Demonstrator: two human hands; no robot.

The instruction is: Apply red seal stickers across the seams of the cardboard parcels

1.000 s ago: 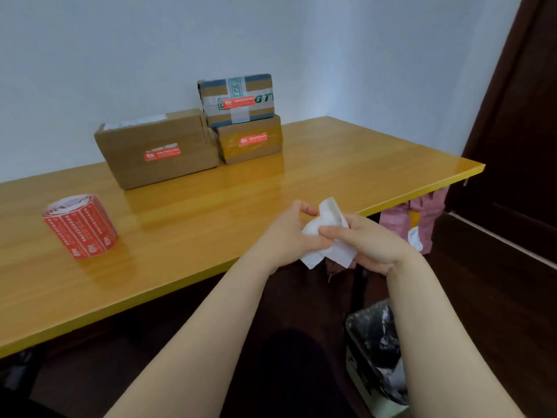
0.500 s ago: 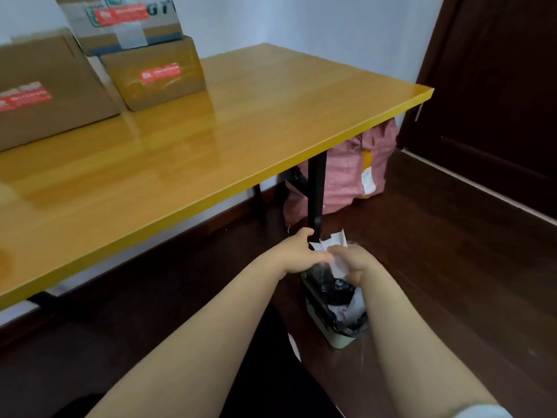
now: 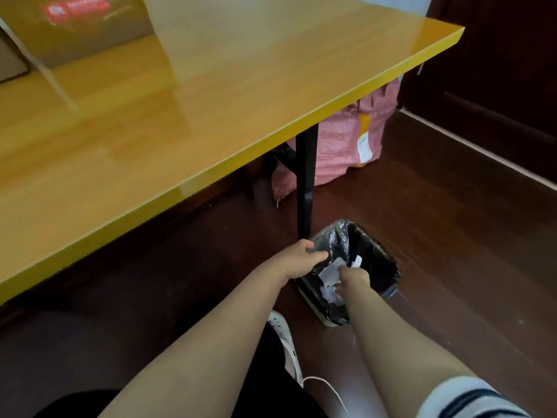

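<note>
Cardboard parcel point(image 3: 90, 34) sits far back-left on the yellow table point(image 3: 211, 116), its blurred red seal sticker point(image 3: 75, 10) running lengthwise left to right. I read this as cleanup: over the lined bin point(image 3: 382, 267) the right hand point(image 3: 352, 280) pinches a white paper scrap point(image 3: 330, 271). The left hand point(image 3: 301, 257) curls at the liner, and I cannot tell whether it grips.

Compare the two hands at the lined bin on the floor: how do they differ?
The left hand grips the rim of the black bin liner, staying outside it. The right hand sits inside its mouth against white scrap paper, grip unclear. Both are low, near the table leg.
</note>
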